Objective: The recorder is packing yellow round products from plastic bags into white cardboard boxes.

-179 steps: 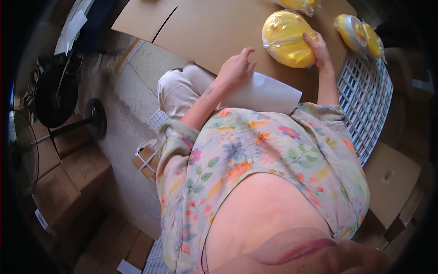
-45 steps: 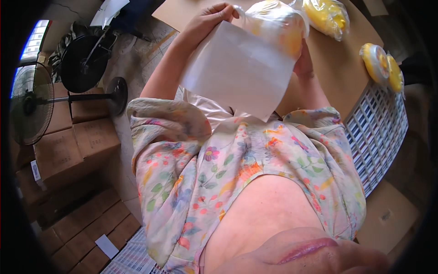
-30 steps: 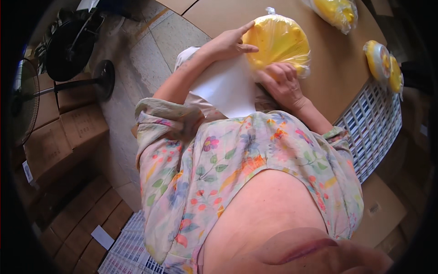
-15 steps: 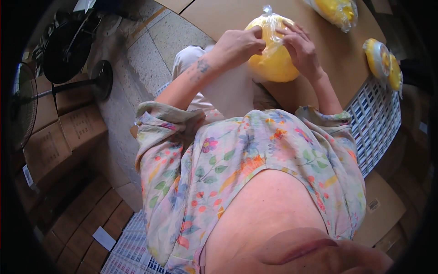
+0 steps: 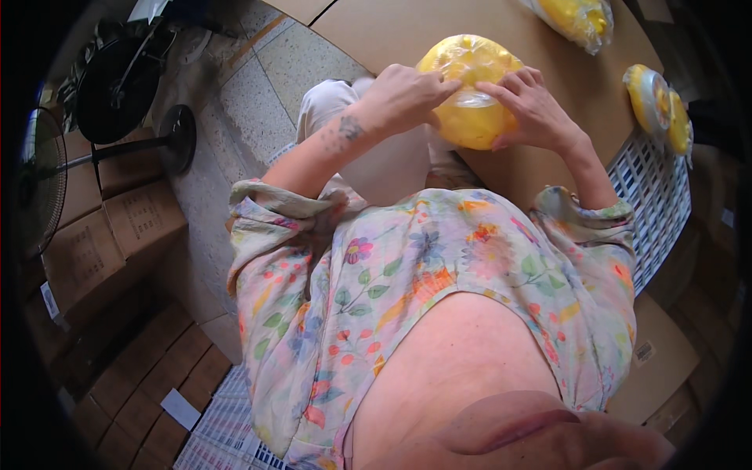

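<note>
A round yellow thing in a clear plastic bag (image 5: pixel 468 56) is between my two hands, above the cardboard surface. My left hand (image 5: pixel 409 95) grips its left side with curled fingers, the thumb and forefinger pressing toward the middle of the plastic. From the right, my right hand (image 5: pixel 540 110) holds the bag, its thumb near the middle and other fingers round the edge. A shiny fold of plastic shows between the fingertips. What the yellow thing is, I cannot make out.
Brown cardboard (image 5: pixel 580 98) covers the work surface. Another yellow bagged item (image 5: pixel 576 22) lies at the far right, and yellow pieces with a clear roll (image 5: pixel 648 98) sit at the right edge. A woven plastic seat (image 5: pixel 654 196), a floor fan (image 5: pixel 47 172) and stacked cartons (image 5: pixel 141 219) stand around me.
The bag's gathered top, which stuck up at the far side, no longer shows there. My right hand has come nearer and spread along the right edge; the left has shifted slightly nearer.
</note>
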Demonstrator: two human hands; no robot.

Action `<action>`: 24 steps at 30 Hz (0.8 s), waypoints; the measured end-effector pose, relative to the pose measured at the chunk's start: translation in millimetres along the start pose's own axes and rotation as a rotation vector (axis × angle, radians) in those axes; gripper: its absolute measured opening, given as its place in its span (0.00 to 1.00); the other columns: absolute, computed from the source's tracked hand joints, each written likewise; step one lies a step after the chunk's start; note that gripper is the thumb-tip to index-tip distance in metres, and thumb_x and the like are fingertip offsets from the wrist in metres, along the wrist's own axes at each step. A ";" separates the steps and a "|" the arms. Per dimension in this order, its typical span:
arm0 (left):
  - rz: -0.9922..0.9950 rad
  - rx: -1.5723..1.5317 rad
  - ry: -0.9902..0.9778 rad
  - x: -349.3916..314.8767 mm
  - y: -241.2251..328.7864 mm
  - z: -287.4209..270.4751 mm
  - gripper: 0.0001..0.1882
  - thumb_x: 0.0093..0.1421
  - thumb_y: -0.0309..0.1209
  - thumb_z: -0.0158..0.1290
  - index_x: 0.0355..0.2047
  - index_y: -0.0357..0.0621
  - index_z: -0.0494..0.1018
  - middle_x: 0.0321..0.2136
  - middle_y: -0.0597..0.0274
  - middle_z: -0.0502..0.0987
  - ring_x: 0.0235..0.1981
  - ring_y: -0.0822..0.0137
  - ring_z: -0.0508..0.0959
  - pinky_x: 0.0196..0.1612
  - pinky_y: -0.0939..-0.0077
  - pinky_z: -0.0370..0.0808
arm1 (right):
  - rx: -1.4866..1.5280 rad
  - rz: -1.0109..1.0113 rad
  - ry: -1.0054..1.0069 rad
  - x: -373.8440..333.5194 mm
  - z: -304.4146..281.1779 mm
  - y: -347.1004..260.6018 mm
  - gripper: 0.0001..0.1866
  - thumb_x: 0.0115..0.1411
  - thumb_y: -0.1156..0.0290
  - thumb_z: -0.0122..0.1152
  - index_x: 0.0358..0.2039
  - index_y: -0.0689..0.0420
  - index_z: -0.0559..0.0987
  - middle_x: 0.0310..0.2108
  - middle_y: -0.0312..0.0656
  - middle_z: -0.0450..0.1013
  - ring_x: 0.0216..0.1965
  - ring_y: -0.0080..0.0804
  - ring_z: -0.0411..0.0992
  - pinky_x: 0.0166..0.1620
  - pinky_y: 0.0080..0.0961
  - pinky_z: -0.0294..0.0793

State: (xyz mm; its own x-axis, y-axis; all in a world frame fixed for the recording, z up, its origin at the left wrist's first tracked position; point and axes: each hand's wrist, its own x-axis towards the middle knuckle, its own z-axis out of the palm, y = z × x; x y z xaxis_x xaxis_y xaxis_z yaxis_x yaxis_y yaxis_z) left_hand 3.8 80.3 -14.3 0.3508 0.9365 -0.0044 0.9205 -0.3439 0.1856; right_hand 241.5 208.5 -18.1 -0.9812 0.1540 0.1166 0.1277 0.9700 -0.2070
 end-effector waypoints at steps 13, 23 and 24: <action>0.164 -0.052 0.082 -1.7 -9.6 9.3 0.18 0.51 0.31 0.61 0.42 0.46 0.71 0.38 0.63 0.73 0.32 0.60 0.81 0.32 0.67 0.79 | -0.160 -0.155 0.132 -4.1 21.9 -1.9 0.32 0.44 0.65 0.72 0.50 0.55 0.71 0.55 0.40 0.66 0.58 0.38 0.65 0.62 0.38 0.61; 0.086 0.046 0.264 8.9 -25.3 29.9 0.18 0.56 0.33 0.59 0.48 0.56 0.73 0.38 0.64 0.73 0.30 0.59 0.81 0.30 0.67 0.79 | -0.141 -0.100 0.351 5.8 62.9 26.6 0.28 0.45 0.74 0.68 0.50 0.48 0.74 0.44 0.38 0.69 0.48 0.37 0.69 0.55 0.37 0.64; 0.081 0.061 0.299 9.0 -28.4 31.7 0.16 0.57 0.33 0.58 0.47 0.57 0.74 0.39 0.65 0.73 0.30 0.60 0.81 0.30 0.67 0.79 | -0.178 -0.062 0.387 9.3 63.8 26.7 0.29 0.44 0.74 0.68 0.50 0.47 0.74 0.46 0.38 0.69 0.49 0.36 0.69 0.57 0.38 0.63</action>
State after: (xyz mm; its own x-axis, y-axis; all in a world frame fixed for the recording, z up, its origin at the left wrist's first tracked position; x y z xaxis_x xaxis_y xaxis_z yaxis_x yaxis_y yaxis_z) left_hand -13.7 96.3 -50.7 0.3656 0.8815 0.2989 0.9033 -0.4135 0.1146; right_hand 226.5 223.8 -84.5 -0.8652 0.1204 0.4868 0.1260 0.9918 -0.0214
